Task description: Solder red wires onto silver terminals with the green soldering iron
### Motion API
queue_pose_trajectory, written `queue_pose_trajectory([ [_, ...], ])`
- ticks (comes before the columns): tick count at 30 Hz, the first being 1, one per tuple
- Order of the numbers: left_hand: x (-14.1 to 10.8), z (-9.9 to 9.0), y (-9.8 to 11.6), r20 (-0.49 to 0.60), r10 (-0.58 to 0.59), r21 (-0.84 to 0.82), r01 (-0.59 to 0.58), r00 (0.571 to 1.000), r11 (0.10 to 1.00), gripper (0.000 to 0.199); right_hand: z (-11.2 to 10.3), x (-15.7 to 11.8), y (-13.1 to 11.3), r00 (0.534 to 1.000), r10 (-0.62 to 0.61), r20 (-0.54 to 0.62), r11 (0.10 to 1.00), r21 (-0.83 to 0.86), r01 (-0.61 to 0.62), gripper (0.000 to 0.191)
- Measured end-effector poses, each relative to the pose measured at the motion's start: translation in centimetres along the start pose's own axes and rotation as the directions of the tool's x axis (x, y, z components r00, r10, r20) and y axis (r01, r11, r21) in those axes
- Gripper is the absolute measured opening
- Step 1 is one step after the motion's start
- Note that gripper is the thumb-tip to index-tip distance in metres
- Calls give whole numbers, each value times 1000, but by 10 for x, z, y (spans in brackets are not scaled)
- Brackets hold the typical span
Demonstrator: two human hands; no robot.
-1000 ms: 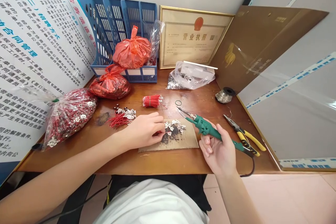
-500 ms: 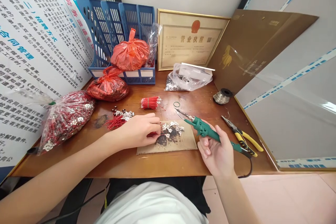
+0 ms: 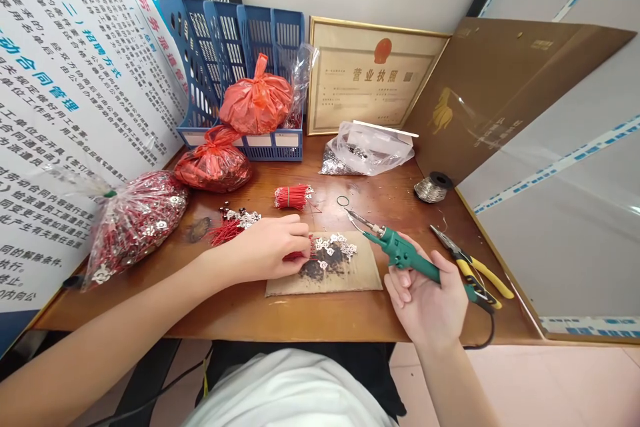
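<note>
Barely shifted, both hands grip: left [image 3: 273, 247] pinching red wires [image 3: 299, 255], right [image 3: 425, 297] holding green soldering iron [image 3: 407, 257].

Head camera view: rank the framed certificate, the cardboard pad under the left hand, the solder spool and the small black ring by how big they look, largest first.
1. Framed certificate
2. Cardboard pad, though it lies nearer the camera and the left hand covers part of it
3. Solder spool
4. Small black ring

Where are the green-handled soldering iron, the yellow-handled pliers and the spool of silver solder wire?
green-handled soldering iron [image 3: 407, 258]: head view, on the green body above the fingers.
yellow-handled pliers [image 3: 487, 279]: head view, on a yellow handle.
spool of silver solder wire [image 3: 431, 189]: head view, on the wound wire.
</note>
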State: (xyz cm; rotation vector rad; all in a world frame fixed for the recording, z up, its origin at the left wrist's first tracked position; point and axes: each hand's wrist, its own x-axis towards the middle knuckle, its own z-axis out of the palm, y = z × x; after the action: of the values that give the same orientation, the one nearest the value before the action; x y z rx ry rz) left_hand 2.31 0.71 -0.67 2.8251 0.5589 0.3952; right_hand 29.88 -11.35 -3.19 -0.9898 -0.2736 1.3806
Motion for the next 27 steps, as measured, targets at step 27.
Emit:
queue_pose_trajectory([
  [27,-15,7,7,-55,-79,-120,72,995,990,8,-11,-12,1,999,-45,10,889,-456,44,64],
])
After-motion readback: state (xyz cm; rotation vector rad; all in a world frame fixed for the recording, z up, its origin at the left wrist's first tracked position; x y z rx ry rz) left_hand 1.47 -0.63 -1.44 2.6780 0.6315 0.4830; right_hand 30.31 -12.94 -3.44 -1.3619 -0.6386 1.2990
